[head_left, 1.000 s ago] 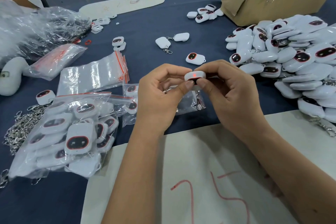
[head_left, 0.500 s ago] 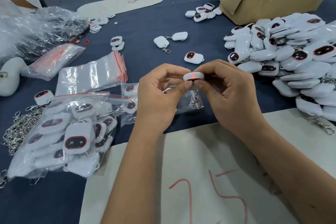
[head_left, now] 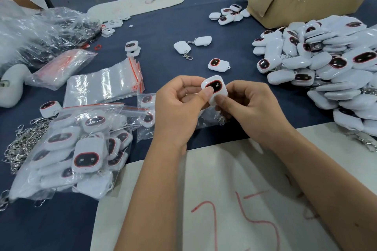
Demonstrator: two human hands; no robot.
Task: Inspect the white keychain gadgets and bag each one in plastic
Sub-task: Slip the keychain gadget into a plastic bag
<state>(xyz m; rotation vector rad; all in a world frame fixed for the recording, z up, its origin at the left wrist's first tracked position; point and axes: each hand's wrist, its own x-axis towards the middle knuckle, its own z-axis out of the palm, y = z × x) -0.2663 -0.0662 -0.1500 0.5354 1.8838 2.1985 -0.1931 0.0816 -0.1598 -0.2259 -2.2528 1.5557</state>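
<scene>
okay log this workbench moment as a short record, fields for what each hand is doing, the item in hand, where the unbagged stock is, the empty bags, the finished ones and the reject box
left hand: pinches the gadget, thumb on its dark face
right hand: pinches the gadget's lower edge
item in hand: white keychain gadget, face up, above the table
unbagged stock: pile of gadgets to the right
empty bags: stack of zip bags left of the hands
finished: big bag of bagged gadgets at near left
reject box: cardboard box with red sign, far right

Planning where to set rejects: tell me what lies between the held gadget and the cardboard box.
Head view: between the held gadget and the cardboard box lie one loose gadget and bare blue cloth; the small cluster sits left of the box.
</scene>
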